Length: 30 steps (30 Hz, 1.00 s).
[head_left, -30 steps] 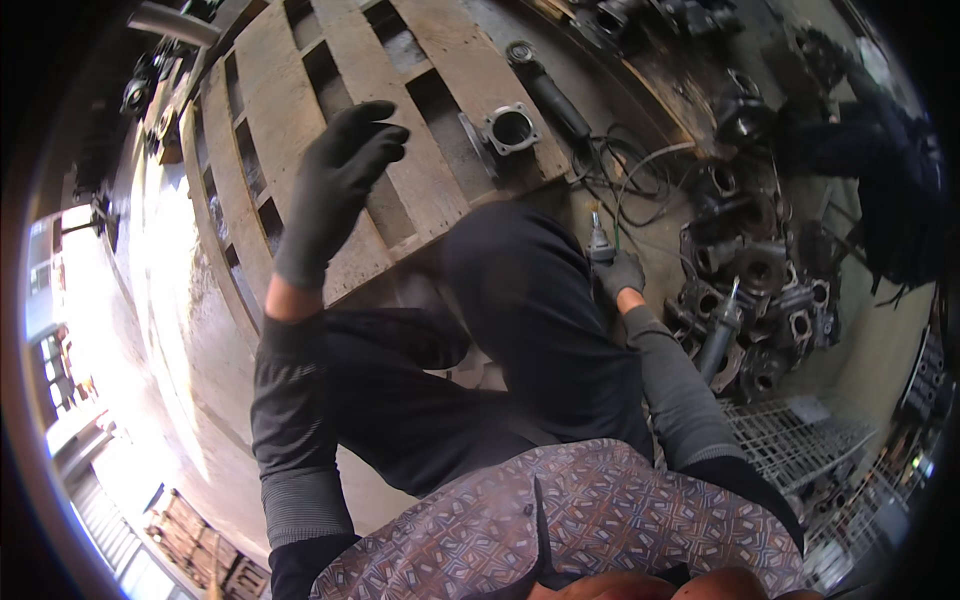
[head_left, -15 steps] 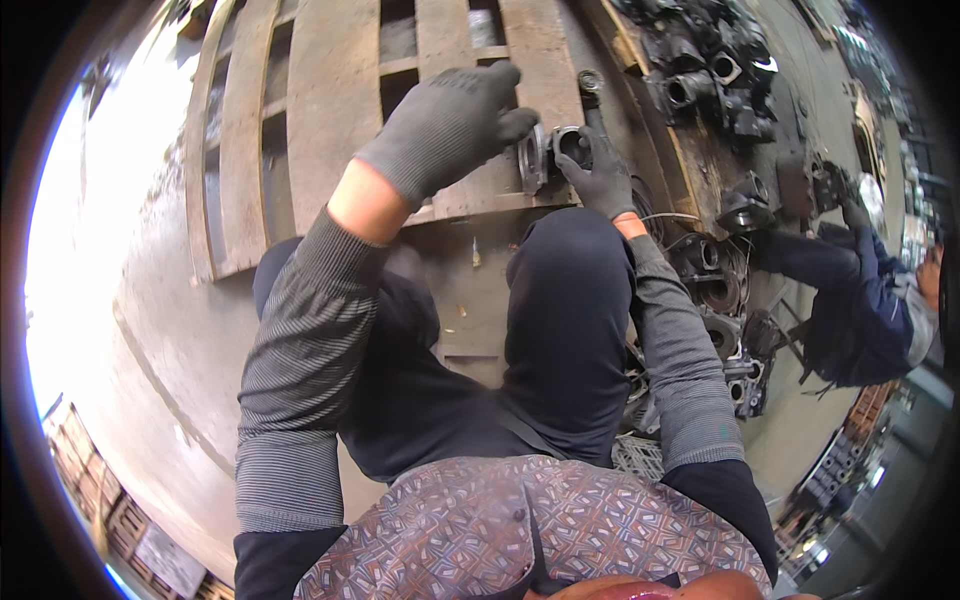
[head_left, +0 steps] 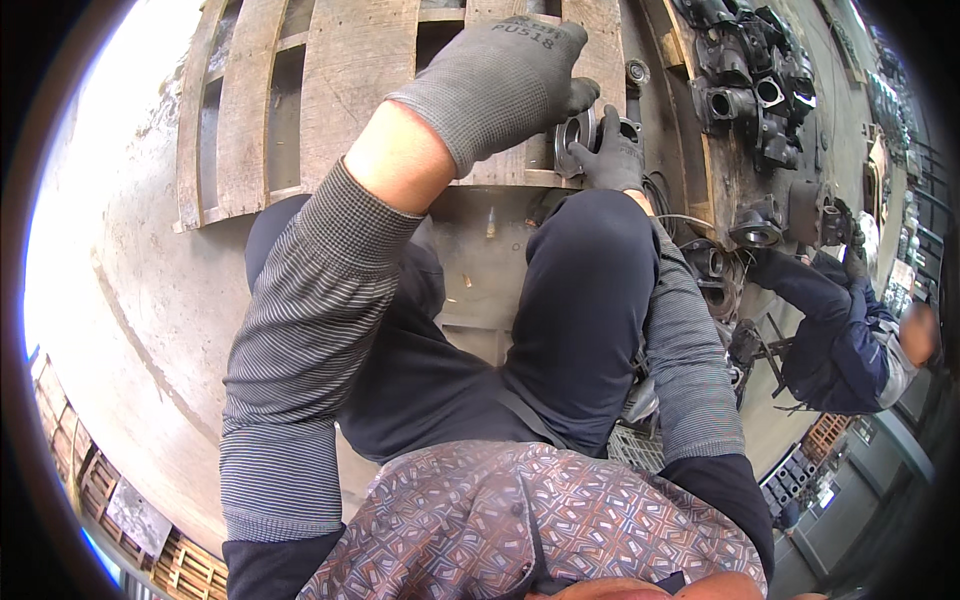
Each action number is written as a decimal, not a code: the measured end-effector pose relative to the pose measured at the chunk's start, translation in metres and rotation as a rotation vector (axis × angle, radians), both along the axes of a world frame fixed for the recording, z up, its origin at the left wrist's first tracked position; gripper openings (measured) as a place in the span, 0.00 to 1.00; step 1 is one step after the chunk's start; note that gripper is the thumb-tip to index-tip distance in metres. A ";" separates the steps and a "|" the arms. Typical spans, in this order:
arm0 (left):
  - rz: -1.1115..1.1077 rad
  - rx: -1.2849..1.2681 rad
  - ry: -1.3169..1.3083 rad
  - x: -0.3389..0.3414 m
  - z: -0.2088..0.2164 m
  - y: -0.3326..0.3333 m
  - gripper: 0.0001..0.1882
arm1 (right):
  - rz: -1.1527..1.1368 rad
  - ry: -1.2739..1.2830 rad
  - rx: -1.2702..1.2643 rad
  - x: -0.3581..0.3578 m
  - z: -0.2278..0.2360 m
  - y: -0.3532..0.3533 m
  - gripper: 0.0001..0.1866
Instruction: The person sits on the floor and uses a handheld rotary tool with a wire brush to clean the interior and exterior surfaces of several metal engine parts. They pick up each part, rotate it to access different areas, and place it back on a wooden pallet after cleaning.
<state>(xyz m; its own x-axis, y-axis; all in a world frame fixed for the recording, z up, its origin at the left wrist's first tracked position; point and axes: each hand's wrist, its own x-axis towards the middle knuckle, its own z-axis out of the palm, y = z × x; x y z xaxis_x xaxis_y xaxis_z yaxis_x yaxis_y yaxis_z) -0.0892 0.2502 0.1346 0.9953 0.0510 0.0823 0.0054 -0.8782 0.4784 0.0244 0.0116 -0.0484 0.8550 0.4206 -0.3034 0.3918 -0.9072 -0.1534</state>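
My left hand (head_left: pixel 510 85), in a grey knit glove, is over the pallet with its back toward me. Its fingers are curled and the thumb juts out; what they close on, if anything, is hidden beneath. Just to its right, my gloved right hand (head_left: pixel 612 160) grips a dark metal housing (head_left: pixel 570 145) at the pallet's near edge. The thumb lies against the housing's round flanged opening, and the fingers reach over its body toward a second opening (head_left: pixel 630 130).
The slatted wooden pallet (head_left: pixel 360 90) has gaps between its boards. A dark part with a round end (head_left: pixel 636 75) is beyond my right hand. More metal castings (head_left: pixel 750 85) are heaped to the right. A co-worker (head_left: pixel 840 330) sits at far right. Small debris (head_left: pixel 490 222) dots the floor.
The view has shifted, so the pallet and parts sit farther right and higher. The housing's round opening has turned more toward me. Both hands remain near it.
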 end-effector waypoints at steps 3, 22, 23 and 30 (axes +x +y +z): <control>-0.004 -0.003 0.016 -0.001 0.000 0.005 0.29 | -0.006 -0.002 0.017 0.001 -0.005 -0.001 0.54; -0.027 0.028 -0.030 -0.001 -0.011 0.004 0.30 | -0.022 0.026 0.020 -0.001 0.000 0.001 0.52; -0.018 0.027 0.010 -0.001 -0.011 0.003 0.30 | -0.024 0.017 0.011 -0.001 0.000 0.001 0.52; -0.039 0.011 0.072 0.001 -0.004 0.006 0.28 | -0.207 -0.135 0.716 0.019 -0.010 -0.039 0.40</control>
